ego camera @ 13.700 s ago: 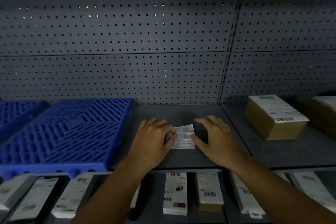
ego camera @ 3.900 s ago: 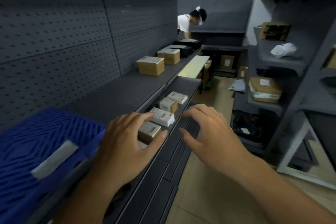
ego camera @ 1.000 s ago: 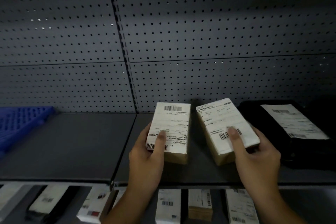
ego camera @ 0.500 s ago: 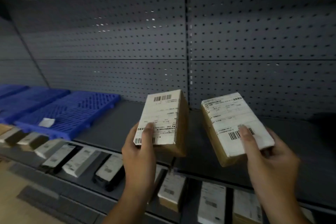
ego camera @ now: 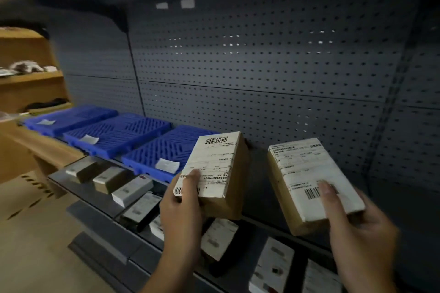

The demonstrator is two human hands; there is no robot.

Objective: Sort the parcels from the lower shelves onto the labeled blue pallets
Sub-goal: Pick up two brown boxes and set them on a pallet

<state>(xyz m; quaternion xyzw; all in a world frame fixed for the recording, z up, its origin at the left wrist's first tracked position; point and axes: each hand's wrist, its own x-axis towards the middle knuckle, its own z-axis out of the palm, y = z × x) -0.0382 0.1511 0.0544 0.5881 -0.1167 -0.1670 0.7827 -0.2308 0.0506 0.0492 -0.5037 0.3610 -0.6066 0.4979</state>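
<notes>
Risk: left hand [ego camera: 183,211] grips one cardboard parcel [ego camera: 214,169] by its near end, right hand [ego camera: 357,223] grips a second parcel [ego camera: 309,181] likewise, both aloft, blue pallets [ego camera: 152,147] further left of the left hand, so an end grip may slip, or dim pallet labels [ego camera: 167,165] get misread and parcels mis-sorted.

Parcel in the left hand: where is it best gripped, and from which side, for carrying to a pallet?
Probably as now: take the brown parcel at its lower end, coming from below, as the left hand does with its thumb on the white label. It is a long, narrow box, so a hand spans its width there.
</notes>
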